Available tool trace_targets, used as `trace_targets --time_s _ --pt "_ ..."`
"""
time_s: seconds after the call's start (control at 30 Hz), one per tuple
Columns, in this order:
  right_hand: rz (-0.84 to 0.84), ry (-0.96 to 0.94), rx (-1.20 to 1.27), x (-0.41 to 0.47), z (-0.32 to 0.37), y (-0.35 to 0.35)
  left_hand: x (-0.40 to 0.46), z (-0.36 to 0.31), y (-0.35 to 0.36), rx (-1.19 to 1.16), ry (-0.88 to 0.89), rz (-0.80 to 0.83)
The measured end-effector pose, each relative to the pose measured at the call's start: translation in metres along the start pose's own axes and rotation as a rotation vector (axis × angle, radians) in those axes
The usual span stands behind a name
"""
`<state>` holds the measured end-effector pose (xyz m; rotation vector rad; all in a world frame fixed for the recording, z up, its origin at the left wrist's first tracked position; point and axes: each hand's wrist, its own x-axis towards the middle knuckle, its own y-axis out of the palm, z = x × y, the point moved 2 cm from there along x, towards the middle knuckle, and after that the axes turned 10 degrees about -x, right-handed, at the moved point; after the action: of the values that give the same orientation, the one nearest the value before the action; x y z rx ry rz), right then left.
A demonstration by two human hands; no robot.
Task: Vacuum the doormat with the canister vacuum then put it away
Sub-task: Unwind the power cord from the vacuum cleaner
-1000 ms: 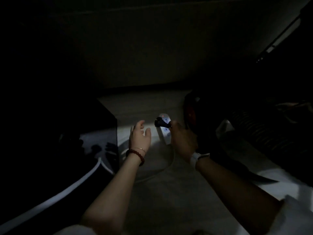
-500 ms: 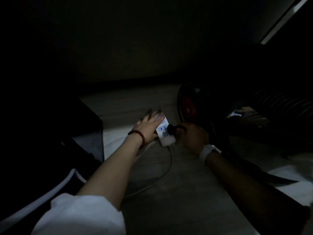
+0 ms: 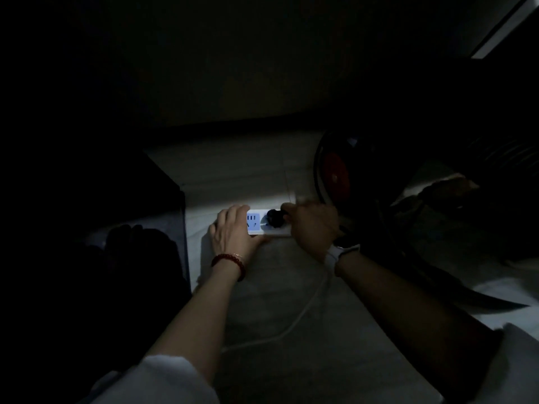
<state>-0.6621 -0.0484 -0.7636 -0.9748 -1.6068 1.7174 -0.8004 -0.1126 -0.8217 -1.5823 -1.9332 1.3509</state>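
The room is very dark. A white power strip (image 3: 256, 225) lies on the pale floor in a patch of light. My left hand (image 3: 233, 231) presses down on its left end and grips it. A black plug (image 3: 274, 218) sits in the strip's right socket, with my right hand (image 3: 313, 225) closed on it. Just behind my right hand stands the canister vacuum (image 3: 335, 173), dark with a red wheel hub. Its dark hose (image 3: 437, 287) runs off to the lower right. The doormat is not visible.
A dark cabinet or box (image 3: 163, 217) stands close on the left. The strip's white cable (image 3: 303, 313) loops toward me across the floor. A wall base (image 3: 233, 126) runs behind. Dim clutter (image 3: 446, 188) lies to the right of the vacuum.
My left hand came down from hovering and settled on the strip's left end. My right hand brought the black plug onto the strip's right socket. The view has shifted closer.
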Motion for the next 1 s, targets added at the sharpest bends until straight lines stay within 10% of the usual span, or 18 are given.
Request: trace_targets --time_s 0.47,0.7,1.0 --pt "-0.255 -0.207 0.194 0.017 0.037 -0.001 -0.001 0.028 -0.002 -0.162 -0.049 -0.069" --pt "0.072 0.032 0.426 0.006 0.029 0.021 -0.007 0.023 -0.011 -0.247 -0.072 -0.028" --pt "0.104 -0.048 0.416 0.009 0.032 0.022 -0.007 0.016 -0.022 -0.168 -0.131 0.067"
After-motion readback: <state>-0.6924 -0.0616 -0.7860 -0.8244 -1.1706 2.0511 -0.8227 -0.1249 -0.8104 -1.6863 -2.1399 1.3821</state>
